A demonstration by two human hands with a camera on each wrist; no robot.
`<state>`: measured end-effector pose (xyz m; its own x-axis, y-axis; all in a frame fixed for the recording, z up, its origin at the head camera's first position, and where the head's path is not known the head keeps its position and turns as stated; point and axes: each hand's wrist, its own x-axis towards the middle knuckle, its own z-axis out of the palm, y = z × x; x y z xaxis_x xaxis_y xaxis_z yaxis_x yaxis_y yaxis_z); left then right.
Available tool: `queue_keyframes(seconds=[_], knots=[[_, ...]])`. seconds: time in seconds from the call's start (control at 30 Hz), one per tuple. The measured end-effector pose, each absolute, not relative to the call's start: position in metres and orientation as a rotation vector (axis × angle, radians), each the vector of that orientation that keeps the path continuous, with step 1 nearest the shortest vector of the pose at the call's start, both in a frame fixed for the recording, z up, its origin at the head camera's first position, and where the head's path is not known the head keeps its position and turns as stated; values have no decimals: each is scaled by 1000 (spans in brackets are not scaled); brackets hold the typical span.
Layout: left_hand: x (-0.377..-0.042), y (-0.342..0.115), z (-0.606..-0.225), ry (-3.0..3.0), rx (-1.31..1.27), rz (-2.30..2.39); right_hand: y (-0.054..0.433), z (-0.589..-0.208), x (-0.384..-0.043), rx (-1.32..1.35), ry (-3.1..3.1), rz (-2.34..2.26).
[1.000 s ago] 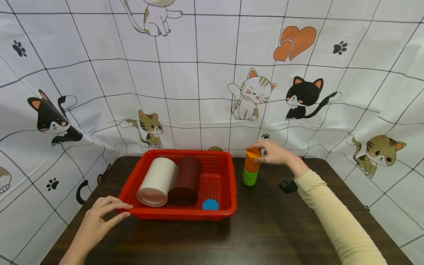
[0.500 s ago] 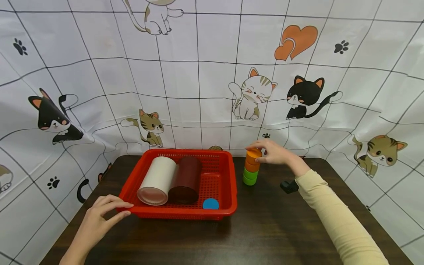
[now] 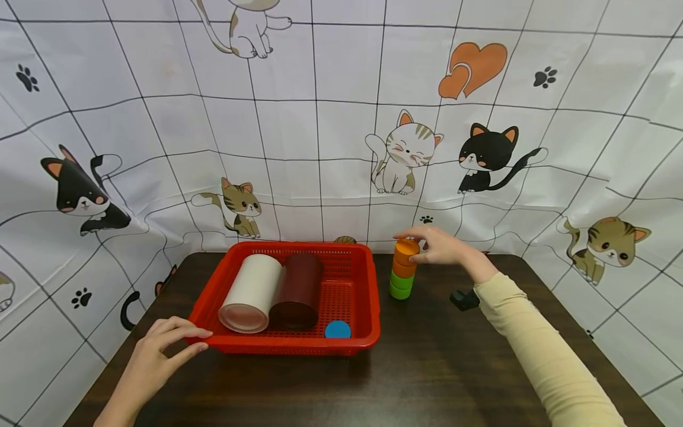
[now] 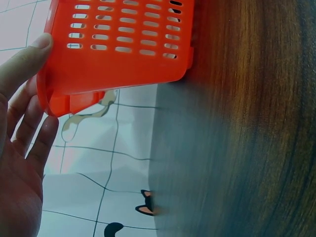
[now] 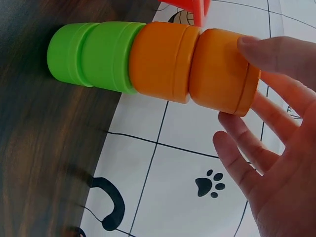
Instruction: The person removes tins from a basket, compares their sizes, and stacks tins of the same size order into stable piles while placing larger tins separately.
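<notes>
On the table, right of the basket, stands an upright stack of small round plastic cups: two green cups below, a lower orange cup on them, and a top orange cup. My right hand grips the top orange cup at its upper rim, thumb on the near side and fingers reaching round behind. The top cup sits slightly off line with the one beneath. At the red basket's near left corner, my left hand pinches the rim, with the thumb on one side and fingers on the other.
Inside the basket lie a white cylinder, a dark brown cylinder and a blue disc. A small black object shows beside the right wrist. A cat-print sheet hangs behind and beside the dark wooden table.
</notes>
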<state>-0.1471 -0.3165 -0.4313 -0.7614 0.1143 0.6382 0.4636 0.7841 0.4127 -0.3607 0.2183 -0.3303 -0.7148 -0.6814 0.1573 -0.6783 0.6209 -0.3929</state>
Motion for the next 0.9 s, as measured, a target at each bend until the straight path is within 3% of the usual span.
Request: queue_keyframes(seconds=[0.9], knots=[[-146,-317,-430,-2376,-425,-776,157,-280,-355,-1374,2810,-357]])
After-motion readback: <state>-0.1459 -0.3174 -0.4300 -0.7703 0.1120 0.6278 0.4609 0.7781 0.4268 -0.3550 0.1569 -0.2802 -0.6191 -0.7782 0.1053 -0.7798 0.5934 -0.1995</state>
